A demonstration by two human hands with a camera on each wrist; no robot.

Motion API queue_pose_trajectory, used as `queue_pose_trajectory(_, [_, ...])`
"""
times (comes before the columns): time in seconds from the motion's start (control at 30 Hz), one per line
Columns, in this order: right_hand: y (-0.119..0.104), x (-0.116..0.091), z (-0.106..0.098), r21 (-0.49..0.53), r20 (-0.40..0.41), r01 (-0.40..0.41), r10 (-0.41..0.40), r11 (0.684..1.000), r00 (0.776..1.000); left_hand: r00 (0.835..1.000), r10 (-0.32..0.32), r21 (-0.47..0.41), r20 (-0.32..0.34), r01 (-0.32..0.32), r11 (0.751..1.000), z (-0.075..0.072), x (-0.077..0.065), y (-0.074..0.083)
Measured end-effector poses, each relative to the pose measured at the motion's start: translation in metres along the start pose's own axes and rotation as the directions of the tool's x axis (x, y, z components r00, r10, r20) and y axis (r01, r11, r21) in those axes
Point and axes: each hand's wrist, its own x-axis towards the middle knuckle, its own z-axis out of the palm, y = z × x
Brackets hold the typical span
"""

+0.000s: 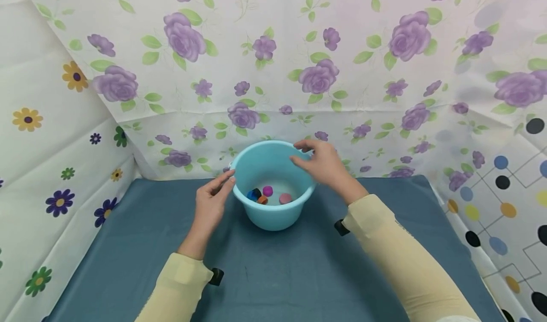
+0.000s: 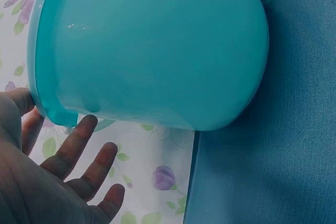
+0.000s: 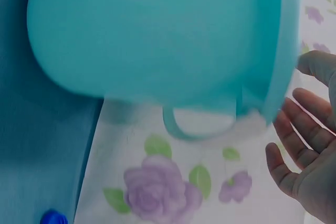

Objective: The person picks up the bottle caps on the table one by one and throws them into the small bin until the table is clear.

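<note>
A light blue plastic bucket (image 1: 273, 217) stands upright on the table, its opening tilted toward the head view. Inside it lie several small coloured pieces: a magenta one (image 1: 267, 191), a pink one (image 1: 285, 198), an orange one (image 1: 262, 200), and blue and black ones beside it. My left hand (image 1: 210, 203) is at the left rim, thumb and index fingertips right at the edge, the other fingers spread beside the wall. Over the right rim is my right hand (image 1: 325, 165), thumb and fingers apart. In the right wrist view its fingertips (image 3: 289, 108) are close by the rim.
A loop handle (image 3: 191, 135) hangs on the bucket's side. A small blue object (image 3: 53, 217) shows low in the right wrist view. Blue-grey cloth (image 1: 273, 274) covers the table. A flowered sheet (image 1: 273, 84) rises close behind the bucket; patterned sheets flank both sides.
</note>
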Motion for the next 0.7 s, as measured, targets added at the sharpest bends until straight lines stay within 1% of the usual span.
queue_pose_trajectory(0.07, [0.005,-0.001,-0.007,0.006,-0.028,-0.006,0.007,1.000,1.000,1.000,0.003,0.007,0.000,-0.003,1.000,0.000,-0.003,0.005])
queue_pose_trajectory(0.13, [0.012,-0.002,-0.014,0.000,-0.055,-0.009,0.009,1.000,0.998,1.000,0.001,0.012,-0.001,-0.001,1.000,0.000,-0.004,0.006])
queue_pose_trajectory(0.2, [0.019,-0.004,-0.021,-0.032,-0.072,-0.030,0.027,0.999,0.997,1.000,-0.001,0.008,0.000,0.001,1.000,0.000,-0.004,0.006])
queue_pose_trajectory(0.23, [0.021,-0.005,-0.024,-0.053,-0.080,-0.028,0.024,0.998,0.997,1.000,-0.002,0.006,0.001,0.002,1.000,0.000,-0.004,0.006])
queue_pose_trajectory(0.37, [0.032,-0.010,-0.035,-0.131,-0.094,0.006,-0.018,0.991,0.995,1.000,-0.004,-0.002,-0.004,0.004,1.000,0.000,-0.002,0.004])
queue_pose_trajectory(0.43, [0.040,-0.012,-0.038,-0.165,-0.095,0.033,-0.049,0.986,0.994,1.000,-0.003,-0.001,-0.007,0.003,1.000,0.000,-0.002,0.004])
queue_pose_trajectory(0.5, [0.049,-0.014,-0.039,-0.192,-0.084,0.032,-0.049,0.981,0.995,1.000,-0.001,0.002,-0.009,0.001,1.000,0.000,-0.002,0.004])
queue_pose_trajectory(0.6, [0.064,-0.017,-0.039,-0.215,-0.067,0.015,-0.030,0.977,0.997,1.000,0.002,0.002,-0.004,-0.002,1.000,0.000,-0.002,0.004])
queue_pose_trajectory(0.7, [0.076,-0.021,-0.039,-0.216,-0.041,-0.016,0.007,0.976,0.999,1.000,0.008,-0.002,0.002,-0.008,1.000,0.001,-0.003,0.004])
